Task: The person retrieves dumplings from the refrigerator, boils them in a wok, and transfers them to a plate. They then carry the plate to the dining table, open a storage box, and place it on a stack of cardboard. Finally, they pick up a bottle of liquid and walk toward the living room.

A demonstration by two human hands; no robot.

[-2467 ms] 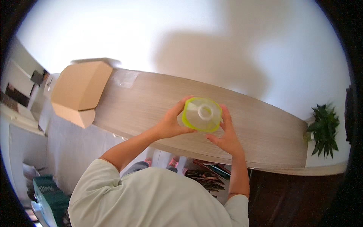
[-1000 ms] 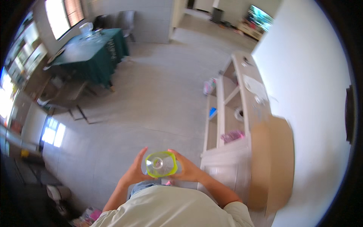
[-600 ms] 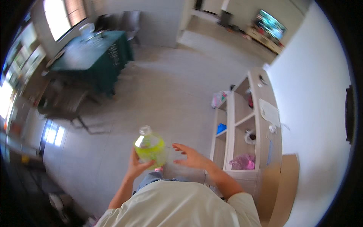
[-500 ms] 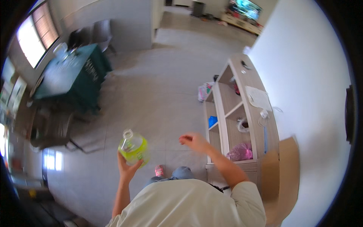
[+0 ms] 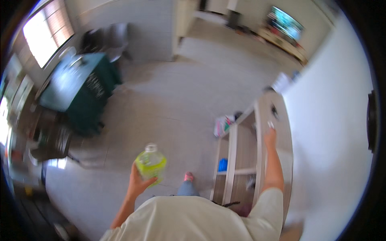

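My left hand (image 5: 138, 182) is wrapped round a clear plastic bottle (image 5: 151, 165) with a yellow-green label. The bottle stands upright in the grip, its narrow neck at the top. Off to the right, my right arm is stretched out over the top of a pale wooden shelf unit (image 5: 283, 140). The fingertips of my right hand (image 5: 270, 138) are at a small whitish thing (image 5: 270, 124) on that top. Blur hides whether the fingers are closed on it. A small black object (image 5: 274, 111) lies just beyond.
The unit's open compartments hold a blue bag (image 5: 222, 164) and other items. A colourful bag (image 5: 221, 125) stands at its far end. At left is a table (image 5: 76, 86) under a dark green cloth, with chairs (image 5: 116, 38) behind. A screen (image 5: 285, 23) glows at the far right.
My right hand has moved from beside my body, forward and right, to the unit's top. My left hand still holds the bottle. The view has shifted, and the unit appears nearer.
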